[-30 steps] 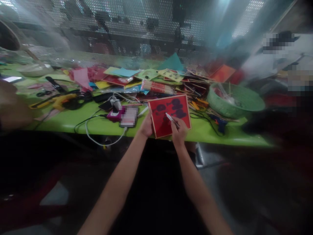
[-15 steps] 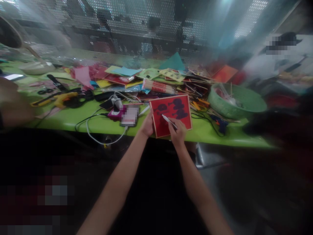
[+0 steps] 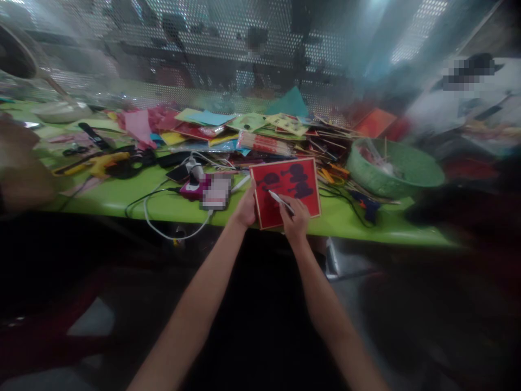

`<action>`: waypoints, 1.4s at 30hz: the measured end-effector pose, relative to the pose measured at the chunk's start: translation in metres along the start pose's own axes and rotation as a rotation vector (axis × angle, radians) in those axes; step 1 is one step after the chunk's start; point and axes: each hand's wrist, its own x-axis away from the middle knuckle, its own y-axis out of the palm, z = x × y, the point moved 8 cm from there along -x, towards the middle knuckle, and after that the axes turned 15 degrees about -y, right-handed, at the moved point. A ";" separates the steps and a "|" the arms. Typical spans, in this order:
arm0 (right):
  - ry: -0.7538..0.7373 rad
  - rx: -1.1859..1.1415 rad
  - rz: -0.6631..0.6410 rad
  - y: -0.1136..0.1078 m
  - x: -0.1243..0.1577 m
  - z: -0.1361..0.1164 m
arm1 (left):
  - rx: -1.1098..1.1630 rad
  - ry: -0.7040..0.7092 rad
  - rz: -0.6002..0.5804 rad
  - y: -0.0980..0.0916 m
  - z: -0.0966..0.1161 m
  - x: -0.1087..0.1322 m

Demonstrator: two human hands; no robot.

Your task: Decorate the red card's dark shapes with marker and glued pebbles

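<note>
A red board (image 3: 271, 209) with a pale wooden rim and several dark painted shapes is tilted up at the table's front edge. My left hand (image 3: 246, 206) grips its left edge, thumb toward the front face. In my right hand (image 3: 297, 220) is a white-and-dark marker pen (image 3: 277, 197), pinched between the fingers. The pen slants up and to the left across the board, one end close to a dark mark on the left half. Whether that end touches the surface I cannot tell.
Left of the board, a phone (image 3: 217, 191) lies beside a magenta power strip (image 3: 191, 190) with white cables. A green basin (image 3: 401, 168) and a blue glue gun (image 3: 365, 203) are to the right. Coloured papers (image 3: 209, 118) pile up behind. Another person's arm (image 3: 24, 168) rests at far left.
The pen's upper end has shifted slightly left over the board, and a dark mark there looks a little longer. My left hand keeps its hold. The other person's arm at left has moved.
</note>
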 end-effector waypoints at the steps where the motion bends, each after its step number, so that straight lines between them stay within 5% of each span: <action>1: 0.008 0.001 0.009 -0.001 0.000 0.001 | 0.001 -0.002 -0.002 0.000 0.000 0.000; 22: 0.186 -0.063 0.231 -0.012 0.012 0.022 | -0.072 0.035 0.057 0.000 0.003 0.004; 42: 0.168 -0.068 0.239 -0.010 0.009 0.024 | -0.031 0.031 0.002 -0.001 0.003 0.001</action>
